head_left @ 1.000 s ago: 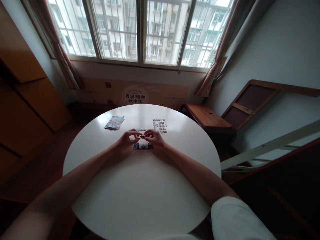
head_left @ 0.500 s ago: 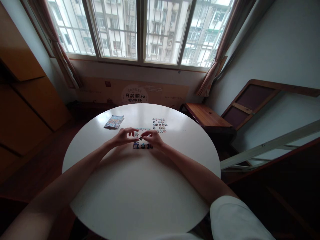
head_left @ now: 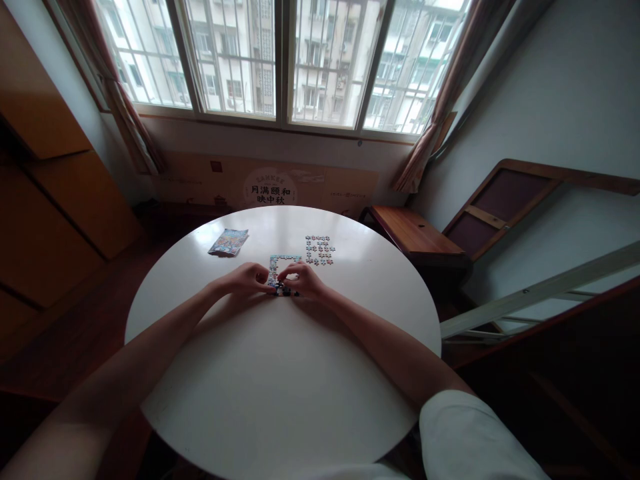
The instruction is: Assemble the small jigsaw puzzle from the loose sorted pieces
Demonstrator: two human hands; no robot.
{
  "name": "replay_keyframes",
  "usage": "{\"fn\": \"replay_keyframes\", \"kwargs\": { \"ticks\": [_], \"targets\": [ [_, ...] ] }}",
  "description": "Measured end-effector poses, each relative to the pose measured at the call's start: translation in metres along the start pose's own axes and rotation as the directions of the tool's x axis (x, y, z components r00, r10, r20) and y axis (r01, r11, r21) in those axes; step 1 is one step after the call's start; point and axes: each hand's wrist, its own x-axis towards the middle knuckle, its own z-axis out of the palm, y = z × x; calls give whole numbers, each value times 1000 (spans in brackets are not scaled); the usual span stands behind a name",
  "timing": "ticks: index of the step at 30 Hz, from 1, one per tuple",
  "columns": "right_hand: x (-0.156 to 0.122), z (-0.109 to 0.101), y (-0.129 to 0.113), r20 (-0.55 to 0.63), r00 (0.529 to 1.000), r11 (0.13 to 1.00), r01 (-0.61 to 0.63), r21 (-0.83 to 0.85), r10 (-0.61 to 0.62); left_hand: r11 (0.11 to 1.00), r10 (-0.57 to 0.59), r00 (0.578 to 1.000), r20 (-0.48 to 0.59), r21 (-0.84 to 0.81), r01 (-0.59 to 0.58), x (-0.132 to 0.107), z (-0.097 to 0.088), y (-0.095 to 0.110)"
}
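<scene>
A partly assembled jigsaw puzzle (head_left: pixel 273 264) lies on the white table, its border joined around an open middle and its near rows dark. My right hand (head_left: pixel 306 280) hovers over the lower part, thumb and forefinger pinched on a small dark puzzle piece (head_left: pixel 280 284). At the puzzle's left side, my left hand (head_left: pixel 247 277) has its fingers curled and its thumb reaching the near left corner. A gap shows between that thumb and the fingers. Parts of the puzzle's left and right sides are hidden behind the hands.
Several loose puzzle pieces (head_left: pixel 320 249) lie in rows at the back right of the round table (head_left: pixel 280 380). A crumpled printed packet (head_left: pixel 229 242) lies at the back left. Beyond the table's right edge stands a wooden bench (head_left: pixel 415 228).
My right hand has brought the dark piece slightly left and down onto the puzzle's near part. The left hand has lowered toward the near left corner, its fingers curling more.
</scene>
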Motion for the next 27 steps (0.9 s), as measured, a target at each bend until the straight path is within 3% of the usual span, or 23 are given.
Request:
{"fn": "replay_keyframes", "kwargs": {
  "ticks": [12,22,27],
  "targets": [
    [-4,7,5,33,998,985,58,-163,-53,999,18,1000,4,-34,-18,1,2,-3],
    [-6,5,4,-45,998,988,43,-150,-50,999,22,1000,13,-25,-22,1,3,-9],
    [-7,5,6,-27,997,981,66,-184,-72,999,19,1000,2,-37,-19,1,4,-11]
  ]
}}
